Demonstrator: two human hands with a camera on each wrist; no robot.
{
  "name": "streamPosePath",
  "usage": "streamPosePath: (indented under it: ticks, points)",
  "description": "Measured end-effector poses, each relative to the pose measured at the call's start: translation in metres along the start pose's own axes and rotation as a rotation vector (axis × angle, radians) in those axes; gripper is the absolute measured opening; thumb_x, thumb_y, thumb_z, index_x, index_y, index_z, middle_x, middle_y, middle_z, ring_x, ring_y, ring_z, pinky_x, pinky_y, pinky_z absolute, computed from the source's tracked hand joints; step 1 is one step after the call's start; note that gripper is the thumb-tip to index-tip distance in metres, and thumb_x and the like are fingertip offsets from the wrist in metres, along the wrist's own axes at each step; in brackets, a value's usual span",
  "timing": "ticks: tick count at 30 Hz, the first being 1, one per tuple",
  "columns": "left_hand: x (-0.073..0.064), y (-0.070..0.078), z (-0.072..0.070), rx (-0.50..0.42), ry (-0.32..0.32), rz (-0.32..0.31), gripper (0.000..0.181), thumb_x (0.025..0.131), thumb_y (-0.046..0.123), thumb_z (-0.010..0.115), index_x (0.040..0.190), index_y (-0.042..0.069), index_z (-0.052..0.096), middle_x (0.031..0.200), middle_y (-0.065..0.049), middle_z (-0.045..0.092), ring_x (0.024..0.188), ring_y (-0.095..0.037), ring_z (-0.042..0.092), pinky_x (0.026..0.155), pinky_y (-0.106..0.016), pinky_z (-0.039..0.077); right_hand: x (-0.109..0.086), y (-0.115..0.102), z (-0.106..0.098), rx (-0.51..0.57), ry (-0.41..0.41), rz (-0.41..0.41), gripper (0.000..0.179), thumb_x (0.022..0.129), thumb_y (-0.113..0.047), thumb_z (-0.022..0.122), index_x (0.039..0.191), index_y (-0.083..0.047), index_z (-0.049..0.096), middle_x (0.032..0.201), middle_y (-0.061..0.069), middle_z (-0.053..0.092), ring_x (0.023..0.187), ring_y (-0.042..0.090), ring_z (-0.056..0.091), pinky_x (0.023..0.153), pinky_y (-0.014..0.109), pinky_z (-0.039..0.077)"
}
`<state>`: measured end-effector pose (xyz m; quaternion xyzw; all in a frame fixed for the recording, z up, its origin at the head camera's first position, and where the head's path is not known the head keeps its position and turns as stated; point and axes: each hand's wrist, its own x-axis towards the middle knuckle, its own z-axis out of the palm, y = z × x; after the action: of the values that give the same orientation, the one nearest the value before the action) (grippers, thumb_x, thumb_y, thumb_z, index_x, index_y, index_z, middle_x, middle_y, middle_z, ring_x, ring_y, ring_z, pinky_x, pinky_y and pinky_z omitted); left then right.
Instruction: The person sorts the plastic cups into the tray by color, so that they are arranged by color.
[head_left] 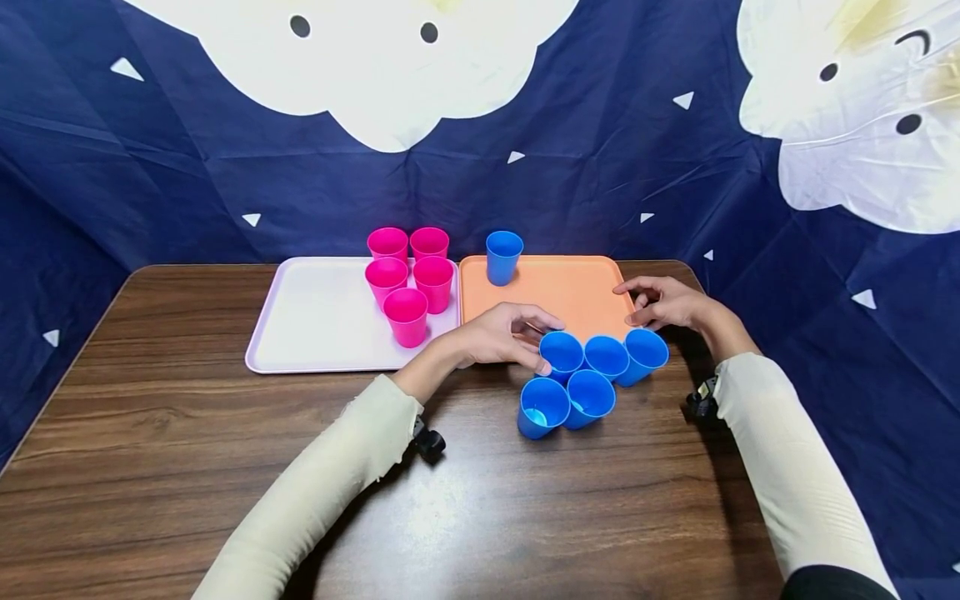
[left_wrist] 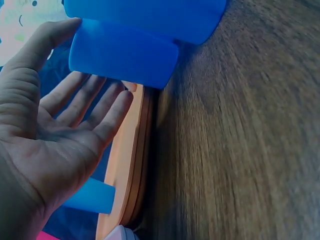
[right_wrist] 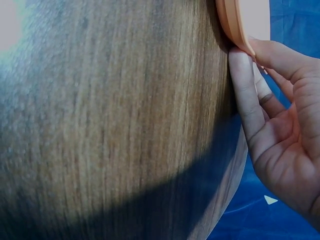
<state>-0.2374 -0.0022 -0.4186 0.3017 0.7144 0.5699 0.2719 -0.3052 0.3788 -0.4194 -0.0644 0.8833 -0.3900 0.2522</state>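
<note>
In the head view my left hand (head_left: pixel 504 335) is at the left side of a group of several blue cups on the table, standing in two rows. Its thumb is at the rim of the back-left blue cup (head_left: pixel 561 353), while the other fingers reach loosely behind it; the left wrist view shows a gap between those fingers and the cup (left_wrist: pixel 122 55). With thumb and fingers at its rim, my right hand (right_wrist: pixel 285 115) pinches the near-right corner of the orange tray (right_wrist: pixel 235 25). Another blue cup (head_left: pixel 503 258) stands on that tray's far left part.
Left of the orange tray lies a white tray (head_left: pixel 315 317) with a purple rim, with several pink cups (head_left: pixel 407 321) along its right side. Both trays lie at the back of the wooden table (head_left: pixel 187 417), before a dark blue cloth (head_left: pixel 600 167) with white clouds.
</note>
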Motion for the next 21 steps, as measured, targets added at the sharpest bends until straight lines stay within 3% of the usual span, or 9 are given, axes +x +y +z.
streamPosePath:
  ticks: [5, 12, 21]
  points:
    - [0.001, 0.000, 0.001, 0.002, 0.002, -0.005, 0.060, 0.089, 0.008, 0.093, 0.146, 0.008, 0.074, 0.136, -0.011, 0.077, 0.129, -0.024, 0.074, 0.118, -0.035, 0.057, 0.000, 0.000, 0.000, -0.006, 0.002, -0.008, 0.072, 0.098, -0.005, 0.085, 0.163, -0.004, 0.054, 0.093, 0.002, 0.057, 0.080, 0.014, 0.066, 0.073, 0.028, 0.067]
    - [0.001, 0.001, 0.000, 0.012, 0.025, -0.010, 0.057, 0.088, 0.010, 0.095, 0.141, 0.010, 0.077, 0.132, -0.009, 0.077, 0.124, -0.024, 0.075, 0.113, -0.035, 0.060, 0.000, -0.001, 0.001, -0.002, -0.001, -0.009, 0.071, 0.097, -0.004, 0.085, 0.162, -0.004, 0.055, 0.093, 0.002, 0.057, 0.080, 0.014, 0.065, 0.073, 0.028, 0.067]
    - [0.004, 0.014, -0.005, -0.016, 0.131, 0.026, 0.054, 0.089, 0.010, 0.094, 0.139, 0.008, 0.077, 0.130, -0.011, 0.079, 0.118, -0.025, 0.074, 0.102, -0.032, 0.061, 0.001, 0.002, 0.000, -0.011, 0.007, -0.001, 0.070, 0.099, -0.002, 0.083, 0.162, -0.002, 0.053, 0.093, 0.003, 0.056, 0.079, 0.015, 0.064, 0.072, 0.028, 0.067]
